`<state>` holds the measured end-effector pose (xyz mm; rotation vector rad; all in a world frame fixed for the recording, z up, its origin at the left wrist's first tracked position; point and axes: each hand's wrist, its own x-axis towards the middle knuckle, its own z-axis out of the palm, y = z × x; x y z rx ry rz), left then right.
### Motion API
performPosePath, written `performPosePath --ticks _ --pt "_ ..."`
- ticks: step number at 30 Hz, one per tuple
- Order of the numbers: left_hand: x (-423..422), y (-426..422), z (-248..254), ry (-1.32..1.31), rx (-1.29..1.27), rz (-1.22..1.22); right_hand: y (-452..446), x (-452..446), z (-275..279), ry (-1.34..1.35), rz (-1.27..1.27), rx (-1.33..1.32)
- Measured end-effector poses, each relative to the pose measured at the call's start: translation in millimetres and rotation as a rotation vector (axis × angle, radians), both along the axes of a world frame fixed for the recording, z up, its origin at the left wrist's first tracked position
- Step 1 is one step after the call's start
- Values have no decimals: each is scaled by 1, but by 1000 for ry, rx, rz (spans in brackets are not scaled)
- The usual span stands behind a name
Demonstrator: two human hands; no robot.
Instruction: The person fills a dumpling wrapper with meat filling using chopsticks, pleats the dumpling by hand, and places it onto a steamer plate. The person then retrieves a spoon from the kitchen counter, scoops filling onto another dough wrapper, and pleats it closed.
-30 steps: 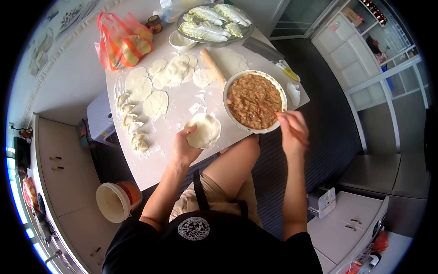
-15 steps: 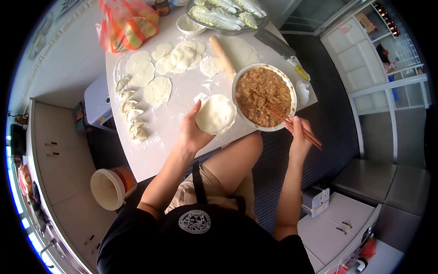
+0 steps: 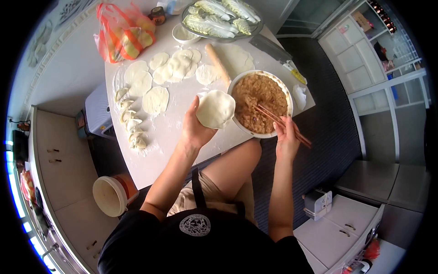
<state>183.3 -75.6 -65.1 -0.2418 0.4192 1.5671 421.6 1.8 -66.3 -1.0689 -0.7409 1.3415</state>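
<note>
A round dough wrapper [image 3: 216, 109] lies in my left hand [image 3: 196, 125], the thumb along its left edge, just left of the filling bowl. My right hand [image 3: 287, 139] grips a pair of reddish-brown chopsticks [image 3: 278, 120], their tips in the brown minced filling [image 3: 260, 98]. That filling sits in a white bowl [image 3: 289, 104] at the table's near edge. Behind the bowl's left rim, a wooden rolling pin [image 3: 217, 64] rests partly on a large sheet of dough [image 3: 237, 59]. Several flat wrappers [image 3: 155, 100] are spread on the table, with a column of folded dumplings [image 3: 131, 124] at the left.
The table [image 3: 150, 166] also bears a red plastic bag [image 3: 125, 39], a small white bowl [image 3: 185, 34], a dark jar [image 3: 157, 16], a tray of cabbage leaves [image 3: 222, 37] and a cleaver [image 3: 278, 52]. A bucket [image 3: 111, 196] stands on the floor at the left.
My right hand has brought the chopsticks from the bowl's right side further into the filling. The wrapper in my left hand has come up beside the bowl and now lies flatter and rounder.
</note>
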Motion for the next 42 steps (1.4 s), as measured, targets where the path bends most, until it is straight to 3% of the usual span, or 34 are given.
performPosePath --ticks 5,7,9,12,15,17,28,31,33,35,37,42 --pt "-1 13 4 37 82 -16 1 11 5 180 17 42" --pt "5 20 12 36 32 -17 -8 7 22 128 22 143" --pt "11 26 16 15 22 -33 -17 1 41 -15 114 316" --pt "19 34 17 -50 65 -80 -34 -10 57 -598 164 712" --pt "26 36 22 -31 37 -83 -44 -20 69 -811 394 1058" --pt "25 36 17 -65 74 -102 -48 -21 69 -870 409 1122" --pt "32 28 26 -213 158 -132 -58 -18 100 -847 430 1141" --pt "28 24 16 -169 93 -96 -52 -2 89 -745 223 1004" --pt "20 17 14 -128 -2 -32 -41 7 78 -715 47 746" --pt "12 7 19 -62 -79 4 -27 14 64 -668 76 511" --pt "2 -2 13 -44 -90 22 -18 21 38 -758 41 482" --pt "-11 -17 2 -109 -1 58 -10 2 6 -621 111 388"
